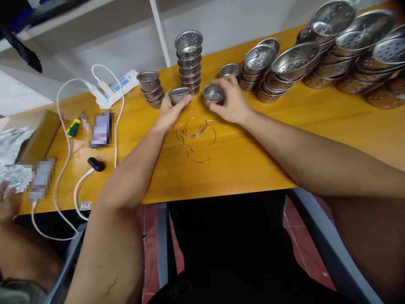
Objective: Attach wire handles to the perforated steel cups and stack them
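My left hand (171, 110) is closed around a small perforated metal cup (179, 94), which is tilted between thumb and fingers. In my right hand (233, 99) is a second perforated cup (214, 93), gripped at its right side with its mouth facing up. Several thin curved wire pieces (198, 134) lie loose on the table just in front of both hands. Behind my left hand rise a short stack of cups (148, 80) and a taller stack of cups (189, 55). Another cup (230, 69) stands just behind my right hand.
Many larger perforated cups (294, 63) stand in stacks along the right back of the wooden table (253, 169). At left are a power strip (122, 88) with white cables, a phone (101, 128), a green-yellow handle (74, 128) and a black plug-like object (96, 164). Another person's hand (8, 202) is at far left.
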`<state>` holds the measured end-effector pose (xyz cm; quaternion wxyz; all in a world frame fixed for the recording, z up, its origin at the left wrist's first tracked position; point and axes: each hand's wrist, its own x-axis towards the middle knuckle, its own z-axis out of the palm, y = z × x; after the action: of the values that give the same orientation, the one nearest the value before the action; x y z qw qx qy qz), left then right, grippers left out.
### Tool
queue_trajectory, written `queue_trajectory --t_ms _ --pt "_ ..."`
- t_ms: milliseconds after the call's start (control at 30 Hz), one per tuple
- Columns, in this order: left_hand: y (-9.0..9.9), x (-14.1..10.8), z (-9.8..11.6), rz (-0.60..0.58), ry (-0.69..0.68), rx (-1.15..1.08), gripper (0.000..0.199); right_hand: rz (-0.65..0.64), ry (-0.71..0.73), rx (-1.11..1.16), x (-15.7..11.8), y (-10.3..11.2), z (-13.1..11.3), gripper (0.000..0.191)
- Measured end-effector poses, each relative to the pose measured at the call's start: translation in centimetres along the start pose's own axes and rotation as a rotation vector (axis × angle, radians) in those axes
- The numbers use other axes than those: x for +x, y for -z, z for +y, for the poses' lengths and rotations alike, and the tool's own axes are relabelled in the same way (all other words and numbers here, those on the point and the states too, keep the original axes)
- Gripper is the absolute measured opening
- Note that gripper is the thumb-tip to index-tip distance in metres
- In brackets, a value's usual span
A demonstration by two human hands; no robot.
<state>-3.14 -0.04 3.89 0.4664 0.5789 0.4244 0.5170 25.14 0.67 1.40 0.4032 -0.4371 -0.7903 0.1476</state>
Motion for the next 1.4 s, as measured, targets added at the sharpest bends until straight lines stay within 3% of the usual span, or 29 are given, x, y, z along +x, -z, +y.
queue_trajectory --t_ms 133,233,367,467,633,733,833,900,1000,1100,1233,1300,1400 --pt "-1.1 -0.8 0.8 -0.042 0.101 -0.210 0.073 -0.067 -0.030 -0.074 -0.2 -0.2 -0.3 0.076" --pt "-1.7 -1.3 1.2 -0.090 0.164 -0.253 0.064 -0.042 0.005 -0.102 -0.3 1.3 -2.5 0.071" --pt "-1.6 -1.7 1.6 -0.081 0.168 -0.213 0.054 0.018 0.072 -0.145 -0.3 4.6 -6.3 0.038" --pt "-1.4 -1.6 1.7 0.004 0.128 -0.142 0.060 -0.088 0.075 -0.197 -0.6 5.9 -6.9 0.026" --pt "-1.7 -1.6 2.0 0.065 0.149 -0.071 0.063 -0.385 0.029 -0.296 -1.0 5.3 -5.7 0.022" --pt "-2.0 -1.9 2.4 0.029 0.192 -0.132 0.054 -0.487 -0.015 -0.131 -1.1 4.8 -6.5 0.015" --pt "-2.0 -2.1 2.7 -0.059 0.246 -0.202 0.046 -0.576 -0.153 0.269 -1.4 3.9 -7.9 0.012" --pt "-2.0 -2.2 2.8 -0.115 0.277 -0.221 0.045 -0.602 -0.201 0.448 -1.7 3.4 -8.5 0.014" --pt "-2.0 -2.2 2.8 -0.132 0.297 -0.220 0.046 -0.591 -0.026 0.368 -2.2 3.0 -8.4 0.028" --pt "-2.1 -2.2 2.7 -0.123 0.304 -0.212 0.046 -0.627 0.215 0.206 -2.7 2.9 -8.1 0.065" --pt "-2.1 -2.0 2.3 -0.107 0.255 -0.257 0.044 -0.613 0.266 0.060 -3.7 1.9 -8.8 0.113" --pt "-2.0 -1.8 2.1 -0.092 0.242 -0.270 0.047 -0.605 0.234 -0.035 -4.0 1.1 -9.4 0.117" --pt "-1.8 -1.7 1.9 -0.072 0.239 -0.245 0.048 -0.610 0.191 -0.118 -4.1 0.1 -10.2 0.087"
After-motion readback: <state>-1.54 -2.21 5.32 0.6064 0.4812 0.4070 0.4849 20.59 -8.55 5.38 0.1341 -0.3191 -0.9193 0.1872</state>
